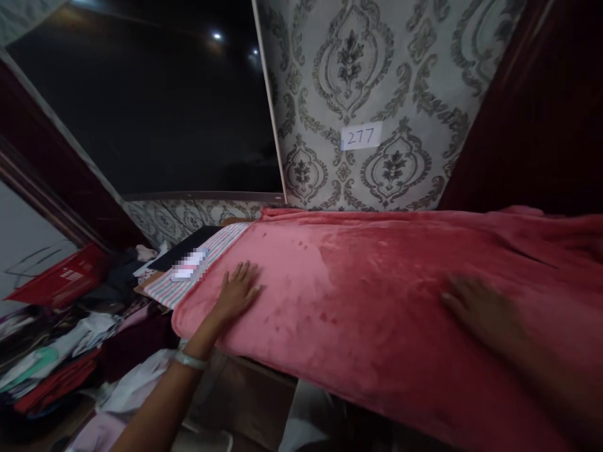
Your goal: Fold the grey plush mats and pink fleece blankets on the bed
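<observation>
A plush pink fleece blanket lay spread over the worktop. The left hand pressed flat near its rounded corner, fingers spread; the blurred right hand lay flat too, fingers loosely together. A wall label read "277".

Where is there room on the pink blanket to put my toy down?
The pink blanket is bare between the left hand and the right hand, both pressed flat on it, and up toward the patterned wall. The striped cloth at its left end has a small object on it. The clothes pile below is crowded.
</observation>
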Tool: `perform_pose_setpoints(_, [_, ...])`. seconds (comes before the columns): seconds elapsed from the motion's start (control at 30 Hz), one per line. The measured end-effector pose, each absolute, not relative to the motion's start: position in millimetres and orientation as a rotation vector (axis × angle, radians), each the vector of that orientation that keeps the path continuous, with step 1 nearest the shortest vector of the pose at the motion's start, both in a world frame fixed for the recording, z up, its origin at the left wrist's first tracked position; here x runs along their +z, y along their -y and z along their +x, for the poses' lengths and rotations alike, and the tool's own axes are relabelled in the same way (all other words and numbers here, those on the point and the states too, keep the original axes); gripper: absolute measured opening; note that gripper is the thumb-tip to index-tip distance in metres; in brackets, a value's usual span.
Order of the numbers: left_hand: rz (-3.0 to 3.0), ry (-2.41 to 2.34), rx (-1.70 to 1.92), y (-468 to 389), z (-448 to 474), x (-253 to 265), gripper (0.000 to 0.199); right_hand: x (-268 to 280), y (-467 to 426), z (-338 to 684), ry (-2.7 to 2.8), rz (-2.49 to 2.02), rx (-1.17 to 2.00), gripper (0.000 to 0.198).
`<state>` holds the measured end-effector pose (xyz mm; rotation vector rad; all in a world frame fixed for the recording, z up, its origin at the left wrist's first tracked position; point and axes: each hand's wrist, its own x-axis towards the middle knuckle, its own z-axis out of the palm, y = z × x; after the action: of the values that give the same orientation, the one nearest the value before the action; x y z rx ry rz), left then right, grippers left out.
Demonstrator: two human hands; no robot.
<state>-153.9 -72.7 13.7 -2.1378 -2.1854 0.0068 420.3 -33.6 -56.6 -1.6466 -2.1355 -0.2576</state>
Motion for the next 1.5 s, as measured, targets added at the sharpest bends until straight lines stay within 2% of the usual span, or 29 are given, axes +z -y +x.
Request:
perform_pose_setpoints(0.17, [-2.493,1.903,-0.053,71.6,-75.2,5.2,0.068,-16.6,58.8,305.4,2.387,-1.586,-0.034,0.058])
perform_pose_setpoints(0.33, [-2.534,1.770,-0.138,72.2,-57.6,-22.0,0.061,-27.6,65.3,280.2,2.517,-1.553,0.133,0.061])
perform_pose_setpoints(0.47, [-2.518,1.662,-0.246,67.2,-68.3,-32.7,0.058,-45.0,62.7,336.1,2.377,-1.680,0.075,0.060])
perform_pose_setpoints(0.7, [-2.468,1.709,-0.217,63.5,-65.1,-31.9,0.060,-60.3,109.0,504.0,1.795,-2.427,-0.104,0.059])
perform_pose_setpoints(0.83, [-2.452,1.756,-0.201,64.4,-63.1,-26.6,0.060,-49.7,130.2,535.4,1.487,-2.644,-0.028,0.061])
perform_pose_setpoints(0.93, [-2.440,1.829,-0.252,53.2,-56.8,-12.8,0.059,-35.2,116.7,500.3,1.665,-2.497,0.006,0.061])
perform_pose_setpoints(1.07, [-2.463,1.868,-0.401,17.4,-21.3,16.4,0.059,-19.2,72.5,409.6,2.075,-2.023,0.029,0.058])
perform_pose_setpoints(1.23, [-2.403,1.995,-0.228,-23.4,41.1,26.2,0.064,-7.3,27.4,311.3,2.309,-1.667,0.200,0.063])
perform_pose_setpoints(1.37, [-2.309,2.040,-0.101,-31.1,60.0,3.9,0.062,-9.2,3.5,306.9,2.379,-1.678,0.260,0.060])
perform_pose_setpoints(1.5, [-2.278,2.009,-0.056,-34.1,57.2,-9.2,0.061,-10.3,-10.9,373.2,2.231,-1.957,0.192,0.058])
